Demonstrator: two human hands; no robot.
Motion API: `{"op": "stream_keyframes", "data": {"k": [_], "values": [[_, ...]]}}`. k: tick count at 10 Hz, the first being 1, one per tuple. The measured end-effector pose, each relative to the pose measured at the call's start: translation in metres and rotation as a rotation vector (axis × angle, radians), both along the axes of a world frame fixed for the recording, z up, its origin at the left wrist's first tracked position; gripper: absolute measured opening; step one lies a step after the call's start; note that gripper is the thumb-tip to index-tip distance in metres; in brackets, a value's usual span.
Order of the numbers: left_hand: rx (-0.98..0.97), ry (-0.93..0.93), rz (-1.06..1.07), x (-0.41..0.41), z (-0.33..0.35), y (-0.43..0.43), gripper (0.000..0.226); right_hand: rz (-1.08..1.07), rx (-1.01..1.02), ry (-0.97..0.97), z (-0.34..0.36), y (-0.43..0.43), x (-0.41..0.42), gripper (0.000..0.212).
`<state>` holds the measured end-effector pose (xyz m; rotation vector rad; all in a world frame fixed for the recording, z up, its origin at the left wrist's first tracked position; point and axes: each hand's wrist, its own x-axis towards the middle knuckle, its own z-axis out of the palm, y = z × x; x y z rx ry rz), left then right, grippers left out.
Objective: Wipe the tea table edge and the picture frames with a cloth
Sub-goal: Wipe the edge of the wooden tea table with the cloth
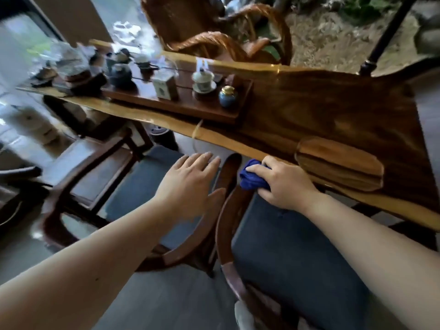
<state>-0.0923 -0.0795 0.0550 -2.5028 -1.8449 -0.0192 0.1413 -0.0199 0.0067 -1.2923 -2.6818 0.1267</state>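
Note:
A long slab tea table (333,110) of dark wood runs across the view, its pale near edge (214,136) slanting down to the right. My right hand (283,182) is shut on a bunched blue cloth (252,175), held against that near edge just left of an oval wooden tray (340,163). My left hand (190,184) hovers open, fingers spread, over the chair to the left, holding nothing. No picture frames are in view.
A wooden tea tray (185,103) on the table carries a dark teapot (120,75), a white lidded cup (203,79), a tin (165,85) and a small blue jar (227,96). Two wooden chairs with blue cushions (147,186) (297,258) stand below my arms. A wicker chair (214,32) stands behind the table.

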Motion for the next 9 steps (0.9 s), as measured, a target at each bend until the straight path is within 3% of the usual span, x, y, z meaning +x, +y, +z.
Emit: {"op": "stream_keyframes", "data": {"k": [3, 4, 5, 7, 9], "values": [[-0.011, -0.118, -0.063, 0.108, -0.050, 0.086, 0.072, -0.312, -0.012, 0.009, -0.074, 0.088, 0.131, 0.064], [-0.017, -0.107, -0.091, 0.118, -0.064, 0.107, 0.071, -0.351, 0.025, -0.075, -0.095, 0.127, 0.165, 0.065], [-0.042, -0.089, -0.097, 0.116, -0.081, 0.122, 0.071, -0.379, 0.044, -0.117, -0.114, 0.155, 0.184, 0.063], [-0.095, -0.056, -0.101, 0.114, -0.107, 0.145, 0.074, -0.390, -0.114, -0.146, -0.162, 0.163, 0.184, 0.062], [-0.119, -0.002, -0.081, 0.110, -0.111, 0.145, 0.077, -0.394, -0.270, -0.274, -0.143, 0.161, 0.176, 0.082]]}}
